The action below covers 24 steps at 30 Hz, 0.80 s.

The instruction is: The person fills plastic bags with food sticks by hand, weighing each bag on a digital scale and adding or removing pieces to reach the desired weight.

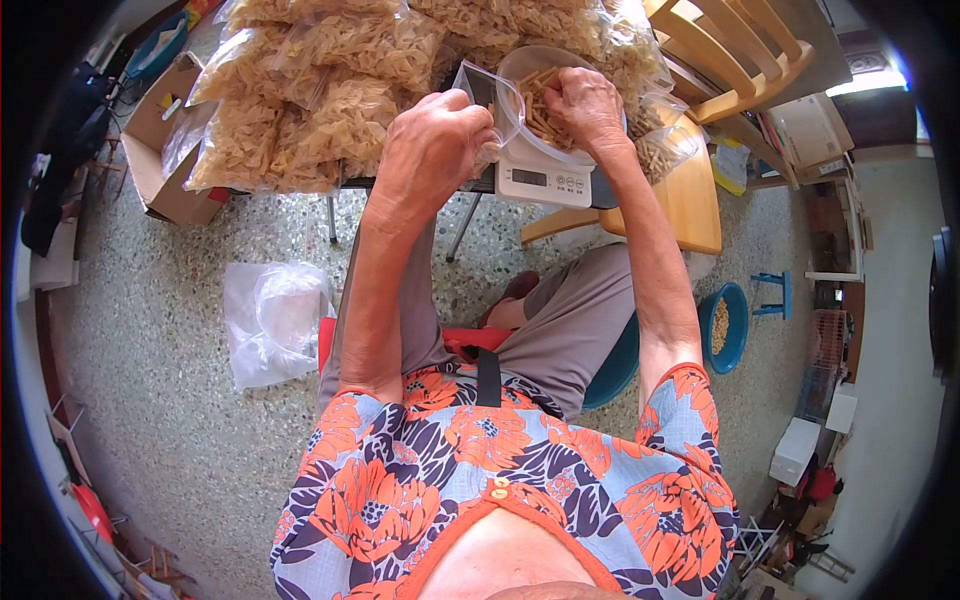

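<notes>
A white digital scale (pixel 545 183) stands at the table's front edge with a translucent bowl (pixel 513 66) on top. Brown stick-shaped pieces (pixel 537 100) lie in the bowl. My right hand (pixel 583 105) reaches into it, fingers pressed together over the pieces; what they pinch is hidden. Left of the bowl, my left hand (pixel 435 140) is closed on a clear plastic bag (pixel 507 110), whose open mouth leans against the bowl's side. The bag's contents are mostly hidden behind the hand.
Filled clear bags (pixel 330 115) of pale flat pieces are piled on the table. A wooden chair (pixel 700 190) stands right of the scale. On the floor are an empty-looking plastic bag (pixel 275 322), a cardboard box (pixel 165 150), a teal basin (pixel 735 325) and a blue stool (pixel 772 295).
</notes>
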Motion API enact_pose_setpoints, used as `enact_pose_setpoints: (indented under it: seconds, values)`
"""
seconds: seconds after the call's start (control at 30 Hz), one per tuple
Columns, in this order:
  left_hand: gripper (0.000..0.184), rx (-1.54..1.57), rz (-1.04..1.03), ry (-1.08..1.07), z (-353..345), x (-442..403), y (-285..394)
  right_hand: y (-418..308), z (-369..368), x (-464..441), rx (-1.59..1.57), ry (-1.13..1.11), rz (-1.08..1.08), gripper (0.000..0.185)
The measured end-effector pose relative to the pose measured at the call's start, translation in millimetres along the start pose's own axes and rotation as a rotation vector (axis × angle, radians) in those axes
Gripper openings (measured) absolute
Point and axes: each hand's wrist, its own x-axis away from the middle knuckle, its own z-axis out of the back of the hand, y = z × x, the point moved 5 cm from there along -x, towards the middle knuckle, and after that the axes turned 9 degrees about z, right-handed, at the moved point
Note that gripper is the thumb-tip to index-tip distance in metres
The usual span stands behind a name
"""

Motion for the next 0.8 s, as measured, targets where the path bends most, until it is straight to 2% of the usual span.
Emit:
enact_pose_setpoints:
  seconds: [0.1,0.17,0.2,0.27,0.3,0.37,0.4,0.57,0.67,0.7,0.8]
  values:
    - [0.012,0.001,0.0,0.009,-0.9,0.1,-2.6,4.6,4.8,-0.4,0.015,0.05,-0.038,0.025]
    - [0.012,0.006,-0.005,0.015,-0.9,0.5,-2.6,9.5,11.8,1.8,-0.292,0.132,-0.038,0.03]
    - [0.01,0.005,-0.01,0.019,-0.4,0.3,-2.1,12.2,15.7,3.5,-0.287,0.134,-0.039,0.03]
    - [0.009,0.006,-0.019,0.025,0.1,-0.4,-1.6,19.2,6.5,10.5,-1.183,0.025,-0.342,0.031]
    - [0.008,0.002,-0.017,0.019,-0.9,-0.2,-2.2,16.8,11.2,12.0,-1.18,0.027,-0.342,0.031]
    - [0.008,-0.001,-0.02,0.015,-2.4,0.2,-1.8,10.6,10.2,21.6,-1.734,0.08,-0.644,0.027]
    - [0.008,0.001,-0.021,0.016,-2.8,0.3,-1.2,4.0,15.4,24.8,-1.789,0.09,-0.687,0.023]
    - [0.008,-0.002,-0.031,0.016,-1.8,0.2,0.9,-24.0,25.9,36.4,-1.795,0.045,-0.632,0.021]
    - [0.009,-0.021,-0.037,0.02,-3.0,0.2,0.5,-42.7,31.5,33.5,-1.766,0.0,-0.428,0.016]
    - [0.009,-0.02,-0.036,0.015,-3.2,0.2,0.8,-46.6,30.3,33.0,-1.766,0.002,-0.426,0.016]
    - [0.009,-0.022,-0.037,0.019,-2.9,0.5,4.1,-60.5,31.8,31.2,-1.475,0.087,-0.366,0.022]
